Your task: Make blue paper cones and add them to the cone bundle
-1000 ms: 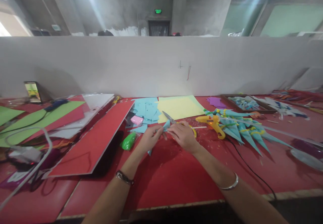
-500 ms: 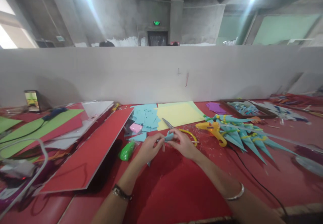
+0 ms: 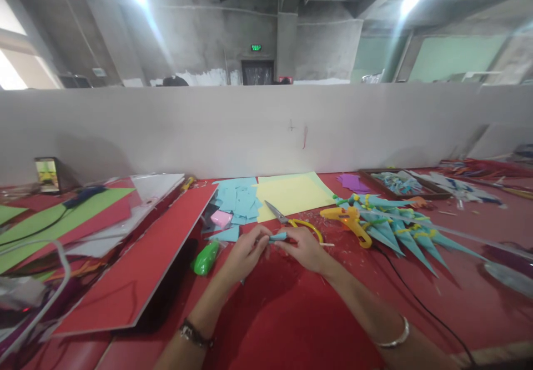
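A small rolled piece of light blue paper [image 3: 278, 237] is pinched between both hands over the red table. My left hand [image 3: 249, 249] closes on its left end, and my right hand [image 3: 306, 248] grips the right end between thumb and fingers. Just beyond the right hand lie scissors [image 3: 293, 223] with yellow handles, blades pointing away to the left. Left of my hands are a blue paper cone [image 3: 226, 233], a pink packet [image 3: 221, 219] and a green packet [image 3: 205, 258]. Cut blue paper pieces [image 3: 239, 198] are piled behind them.
A yellow glue gun [image 3: 350, 223] with a black cord lies to the right, against a cluster of blue paper cones [image 3: 410, 231]. Yellow paper sheets [image 3: 293, 192] lie at the back. A large red board [image 3: 137, 264] slopes on the left. A phone [image 3: 47, 174] leans against the white partition [image 3: 200, 131].
The blue paper has turned and now lies level as a narrow roll between my fingers. The right hand has closed lower around its end. The view has tilted slightly upward.
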### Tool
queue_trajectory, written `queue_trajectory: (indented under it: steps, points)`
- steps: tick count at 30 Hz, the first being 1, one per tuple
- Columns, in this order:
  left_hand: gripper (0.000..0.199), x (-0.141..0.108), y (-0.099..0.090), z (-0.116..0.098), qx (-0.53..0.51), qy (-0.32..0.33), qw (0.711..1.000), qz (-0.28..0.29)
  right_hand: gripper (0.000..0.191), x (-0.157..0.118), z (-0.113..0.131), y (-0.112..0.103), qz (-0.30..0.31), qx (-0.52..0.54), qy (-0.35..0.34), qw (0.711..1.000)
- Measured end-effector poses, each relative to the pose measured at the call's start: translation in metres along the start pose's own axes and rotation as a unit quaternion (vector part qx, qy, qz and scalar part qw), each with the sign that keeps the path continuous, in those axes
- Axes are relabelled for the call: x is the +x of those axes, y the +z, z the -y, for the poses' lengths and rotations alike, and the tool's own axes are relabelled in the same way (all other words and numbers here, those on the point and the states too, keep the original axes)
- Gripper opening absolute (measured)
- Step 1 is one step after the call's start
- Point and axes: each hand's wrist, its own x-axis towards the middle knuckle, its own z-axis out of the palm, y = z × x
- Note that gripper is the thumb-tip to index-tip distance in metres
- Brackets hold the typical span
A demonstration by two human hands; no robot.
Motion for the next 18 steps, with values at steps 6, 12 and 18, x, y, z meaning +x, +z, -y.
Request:
queue_trajectory:
  steps: [6,12,18]
  points:
    - [0.031,0.0016,0.0073,0.0019,-0.086,-0.045,0.994,-0.058,0.021,-0.0009,0.0013,0.0028,0.006,-0.142,-0.085,0.986]
    - [0.041,0.0032,0.009,0.0012,-0.14,-0.07,0.985,-0.073,0.026,-0.0008,-0.0022,0.0062,-0.029,-0.372,-0.212,0.903]
    - [0.045,0.0034,0.0089,-0.0037,-0.218,-0.095,0.97,-0.052,0.025,-0.0022,0.0,0.0061,-0.089,-0.39,-0.272,0.875]
